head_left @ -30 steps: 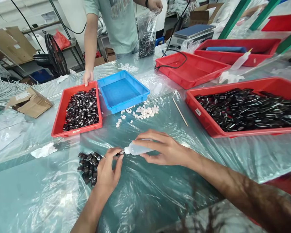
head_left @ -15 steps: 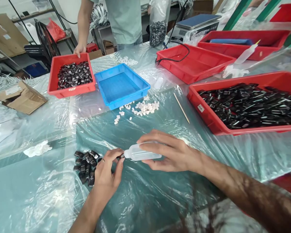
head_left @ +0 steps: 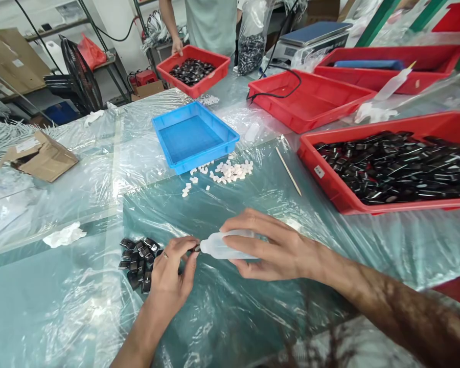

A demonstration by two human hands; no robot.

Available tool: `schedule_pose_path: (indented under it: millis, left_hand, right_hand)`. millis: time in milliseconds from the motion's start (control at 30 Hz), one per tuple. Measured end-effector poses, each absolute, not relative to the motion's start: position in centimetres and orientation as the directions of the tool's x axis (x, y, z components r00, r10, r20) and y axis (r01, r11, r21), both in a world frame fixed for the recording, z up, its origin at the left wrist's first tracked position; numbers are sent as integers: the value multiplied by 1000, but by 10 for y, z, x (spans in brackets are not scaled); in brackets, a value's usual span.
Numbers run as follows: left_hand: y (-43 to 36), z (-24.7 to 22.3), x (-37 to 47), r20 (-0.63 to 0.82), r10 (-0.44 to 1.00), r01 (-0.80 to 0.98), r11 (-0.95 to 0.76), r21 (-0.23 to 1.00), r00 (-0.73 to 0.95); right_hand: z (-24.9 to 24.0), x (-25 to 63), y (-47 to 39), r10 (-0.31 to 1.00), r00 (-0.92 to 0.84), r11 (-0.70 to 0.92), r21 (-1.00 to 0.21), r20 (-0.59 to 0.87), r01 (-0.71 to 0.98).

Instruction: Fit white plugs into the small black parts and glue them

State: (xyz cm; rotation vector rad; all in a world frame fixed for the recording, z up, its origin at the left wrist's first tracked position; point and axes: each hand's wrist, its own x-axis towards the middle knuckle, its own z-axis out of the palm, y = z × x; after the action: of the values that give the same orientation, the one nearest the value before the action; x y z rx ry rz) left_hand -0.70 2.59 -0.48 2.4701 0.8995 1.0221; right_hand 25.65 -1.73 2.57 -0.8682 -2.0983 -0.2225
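Between thumb and fingers, my left hand pinches a small black plastic part, mostly covered by the fingertips. My right hand is wrapped round a translucent white squeeze bottle, held nearly level with its tip pointing left. That tip meets the black part, or comes very close to it; I cannot tell which. Just left of my left hand lies a cluster of similar black parts. Beyond my hands, small white pieces are scattered in front of a blue tray.
A thin wooden stick lies at centre right. The red tray at right holds many black parts. Across the table a person's hand grips another red tray of black parts. Crumpled white tissue and a torn carton lie left.
The person across the table has moved the red tray of black parts right and back, behind the blue tray. My hands keep nearly the same pose with the bottle at the black part.
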Motion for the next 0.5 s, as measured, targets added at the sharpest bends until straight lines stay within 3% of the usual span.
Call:
schedule_pose_path:
  millis: [133,233,500]
  left_hand:
    - [28,-9,-6,559,631,389,-774,500,537]
    - [27,-6,-6,554,618,382,-784,490,558]
    - [28,-3,-10,533,566,360,-819,446,628]
  right_hand:
    - [34,256,-26,460,-491,728,2,740,686]
    - [37,254,-30,455,-506,716,37,733,698]
    - [32,255,-27,577,-403,739,-245,711,627]
